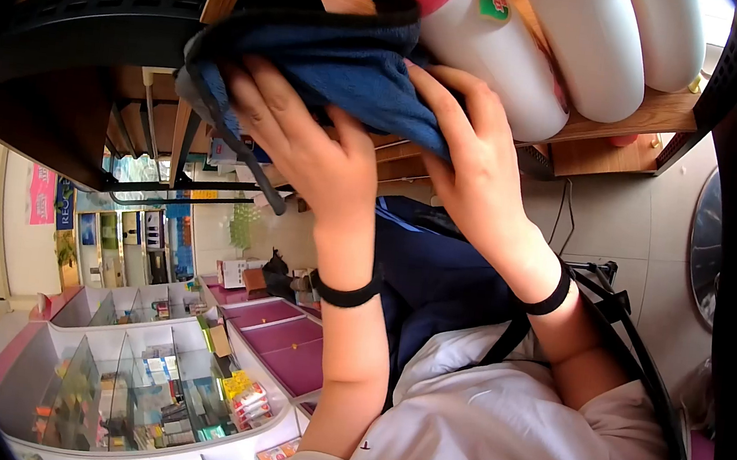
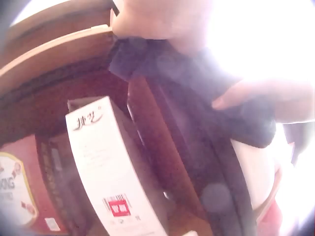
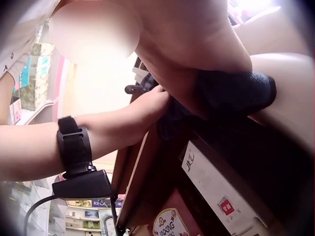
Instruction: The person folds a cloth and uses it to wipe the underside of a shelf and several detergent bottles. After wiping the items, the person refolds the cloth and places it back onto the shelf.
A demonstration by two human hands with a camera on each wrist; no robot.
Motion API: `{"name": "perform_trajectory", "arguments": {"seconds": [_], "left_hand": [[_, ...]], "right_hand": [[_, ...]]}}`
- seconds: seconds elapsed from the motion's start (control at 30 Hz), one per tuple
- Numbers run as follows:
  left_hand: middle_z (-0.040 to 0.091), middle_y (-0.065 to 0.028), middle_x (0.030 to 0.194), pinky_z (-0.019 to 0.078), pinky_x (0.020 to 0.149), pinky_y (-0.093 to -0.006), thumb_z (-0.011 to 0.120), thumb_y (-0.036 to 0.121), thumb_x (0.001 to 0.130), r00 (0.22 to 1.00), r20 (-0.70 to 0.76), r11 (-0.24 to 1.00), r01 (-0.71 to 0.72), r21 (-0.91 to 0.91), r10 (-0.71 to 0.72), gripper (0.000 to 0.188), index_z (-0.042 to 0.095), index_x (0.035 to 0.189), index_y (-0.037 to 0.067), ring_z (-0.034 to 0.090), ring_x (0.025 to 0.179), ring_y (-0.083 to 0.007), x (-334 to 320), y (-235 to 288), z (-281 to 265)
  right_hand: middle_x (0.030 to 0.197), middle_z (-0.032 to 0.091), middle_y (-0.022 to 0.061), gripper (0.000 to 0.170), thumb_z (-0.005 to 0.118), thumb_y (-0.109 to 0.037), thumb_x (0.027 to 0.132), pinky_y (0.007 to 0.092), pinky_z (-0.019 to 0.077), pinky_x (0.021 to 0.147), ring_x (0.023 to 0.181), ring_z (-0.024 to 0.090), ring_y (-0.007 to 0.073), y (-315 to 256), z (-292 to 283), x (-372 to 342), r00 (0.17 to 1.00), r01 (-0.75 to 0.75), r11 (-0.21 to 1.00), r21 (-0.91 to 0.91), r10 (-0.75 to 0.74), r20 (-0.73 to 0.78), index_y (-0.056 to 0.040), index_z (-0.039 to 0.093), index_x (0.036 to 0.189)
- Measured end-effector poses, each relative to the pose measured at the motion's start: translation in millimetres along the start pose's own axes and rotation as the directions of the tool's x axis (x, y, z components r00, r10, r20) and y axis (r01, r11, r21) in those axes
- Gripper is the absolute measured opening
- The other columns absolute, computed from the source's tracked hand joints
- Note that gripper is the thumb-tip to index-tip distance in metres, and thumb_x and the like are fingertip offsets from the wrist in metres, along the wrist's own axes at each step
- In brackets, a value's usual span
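Observation:
Both hands are on a blue cloth (image 1: 333,62) with a dark edging, bunched against the shelf's dark upright. My left hand (image 1: 314,147) grips its left part, with fingertips partly hidden by the fabric. On the cloth's right side, my right hand (image 1: 478,147) holds a fold between fingers and thumb, close beside a white bottle with a pink cap (image 1: 498,54). In the left wrist view the cloth (image 2: 182,73) hangs over the shelf's upright, above a white box (image 2: 110,167). The right wrist view shows the cloth's end (image 3: 241,93) beside the right hand.
More white bottles (image 1: 580,45) stand close on the right of the wooden shelf (image 1: 616,131). A red box (image 2: 19,182) sits on a lower level. Glass-divided display bins (image 1: 143,377) with small goods stand at lower left; a round dark-topped object (image 1: 707,250) is at far right.

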State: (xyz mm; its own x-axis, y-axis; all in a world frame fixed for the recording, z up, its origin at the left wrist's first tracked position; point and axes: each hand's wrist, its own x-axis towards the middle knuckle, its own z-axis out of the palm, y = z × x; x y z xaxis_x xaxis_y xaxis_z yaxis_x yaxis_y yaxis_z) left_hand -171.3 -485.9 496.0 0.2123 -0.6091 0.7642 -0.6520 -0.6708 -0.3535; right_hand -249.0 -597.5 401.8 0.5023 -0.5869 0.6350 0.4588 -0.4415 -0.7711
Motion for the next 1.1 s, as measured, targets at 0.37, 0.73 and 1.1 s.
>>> {"name": "perform_trajectory", "arguments": {"seconds": [0.37,0.73,1.1], "left_hand": [[0.037,-0.0284,0.157,0.0324,0.119,-0.0488,0.062,0.022,0.1,0.947,0.293,0.933,0.217,-0.288,-0.13,0.068,0.031,0.155,-0.003,0.041,0.145,-0.0404,-78.1,56.0,31.8],[0.051,-0.0234,0.148,0.037,0.115,-0.0439,0.071,0.022,0.094,0.852,0.458,0.881,0.4,-0.251,-0.256,0.071,0.036,0.151,-0.004,0.051,0.137,-0.035,-104.3,65.5,24.2],[0.033,-0.0346,0.154,0.0234,0.12,-0.058,0.077,0.029,0.084,0.963,0.092,0.908,0.271,-0.319,-0.255,0.093,0.028,0.155,-0.007,0.03,0.145,-0.0532,-42.9,42.7,27.5]], "right_hand": [[0.117,0.061,0.0157,0.06,0.064,0.012,0.068,0.0443,0.053,0.092,0.108,0.062,0.0372,-6.7,-11.0,1.7,0.997,-0.038,0.998,-0.058,0.042,0.058,0.0012,0.061,0.126],[0.116,0.062,0.0138,0.057,0.061,0.015,0.065,0.0431,0.0542,0.089,0.107,0.063,0.0366,0.5,-12.1,0.8,0.997,-0.036,0.998,-0.053,0.04,0.063,0.0011,0.063,0.12],[0.137,0.057,0.0189,0.068,0.06,0.006,0.069,0.0465,0.0502,0.103,0.123,0.057,0.0413,3.7,-3.4,-2.3,0.999,0.03,0.997,0.071,-0.032,0.029,-0.0011,0.055,0.136]]}}
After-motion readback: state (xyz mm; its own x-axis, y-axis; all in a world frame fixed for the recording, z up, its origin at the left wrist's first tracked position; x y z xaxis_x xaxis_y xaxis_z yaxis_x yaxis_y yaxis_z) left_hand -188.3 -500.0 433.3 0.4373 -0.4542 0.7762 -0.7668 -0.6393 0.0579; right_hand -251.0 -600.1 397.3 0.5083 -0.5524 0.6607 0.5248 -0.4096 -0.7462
